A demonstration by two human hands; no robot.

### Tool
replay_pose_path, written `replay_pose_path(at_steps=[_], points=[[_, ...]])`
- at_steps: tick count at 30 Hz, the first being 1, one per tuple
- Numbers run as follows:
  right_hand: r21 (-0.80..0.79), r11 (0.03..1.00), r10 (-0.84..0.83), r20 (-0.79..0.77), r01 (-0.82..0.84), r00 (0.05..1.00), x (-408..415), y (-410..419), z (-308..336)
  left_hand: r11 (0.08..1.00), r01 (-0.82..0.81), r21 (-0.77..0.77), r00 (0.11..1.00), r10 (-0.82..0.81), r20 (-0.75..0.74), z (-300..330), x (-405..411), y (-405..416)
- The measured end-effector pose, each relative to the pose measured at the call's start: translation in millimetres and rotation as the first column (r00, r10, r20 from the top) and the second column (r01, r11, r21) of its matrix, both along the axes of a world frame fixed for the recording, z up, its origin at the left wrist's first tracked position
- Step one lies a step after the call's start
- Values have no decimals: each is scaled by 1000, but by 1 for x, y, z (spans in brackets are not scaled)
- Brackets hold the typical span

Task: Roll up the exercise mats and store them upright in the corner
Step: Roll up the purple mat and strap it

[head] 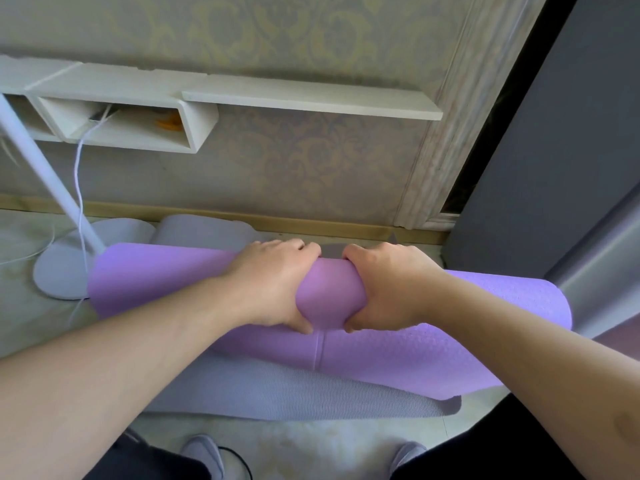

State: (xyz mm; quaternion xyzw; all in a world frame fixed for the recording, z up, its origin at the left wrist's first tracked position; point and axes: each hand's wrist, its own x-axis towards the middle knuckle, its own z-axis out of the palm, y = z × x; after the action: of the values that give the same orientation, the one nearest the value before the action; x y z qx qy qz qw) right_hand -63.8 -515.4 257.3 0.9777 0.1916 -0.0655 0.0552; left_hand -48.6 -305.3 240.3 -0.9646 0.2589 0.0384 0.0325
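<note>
- I see the purple exercise mat [173, 282] rolled into a thick tube lying across the floor, parallel to the wall, with its loose flap [415, 362] spread out toward me.
- My left hand [273, 282] grips the middle of the roll, fingers curled over the far side and thumb tucked under the near side.
- My right hand [388, 289] grips the roll just beside the left one, fingers wrapped over the top and thumb pressed at the near edge; a short stretch of roll shows between the two hands.
- Under the purple mat lies a grey ribbed mat [277, 393], flat on the floor, its near edge sticking out toward my feet.
- Another grey mat [207, 230] sits behind the roll against the skirting board; I cannot tell how far it is rolled.
- The left end of the purple roll is touching or just beside the round white base [59, 275] of a floor lamp, whose white pole [38, 161] leans up to the left, with a white cable [79, 188] hanging alongside.
- A white wall shelf [311, 98] with an open box compartment [124, 123] hangs above on patterned wallpaper.
- A dark grey panel [554, 150] stands at the right.
- My grey shoes [204, 455] show at the bottom edge.
</note>
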Motion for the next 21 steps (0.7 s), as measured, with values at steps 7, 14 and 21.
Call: replay_pose_path(at_steps=[7,14,21], points=[[-69,995,79,39,-76,996,-7,4,-7,988,-107,-110,984,89,-156,8,3,8],[0,1000,24,48,-24,999,-1,0,-6,1000,-10,7,1000,10,7,-3,-1,-1],[-69,997,37,31,-34,999,-4,-1,-3,977,-151,-149,974,121,-192,15,7,11]])
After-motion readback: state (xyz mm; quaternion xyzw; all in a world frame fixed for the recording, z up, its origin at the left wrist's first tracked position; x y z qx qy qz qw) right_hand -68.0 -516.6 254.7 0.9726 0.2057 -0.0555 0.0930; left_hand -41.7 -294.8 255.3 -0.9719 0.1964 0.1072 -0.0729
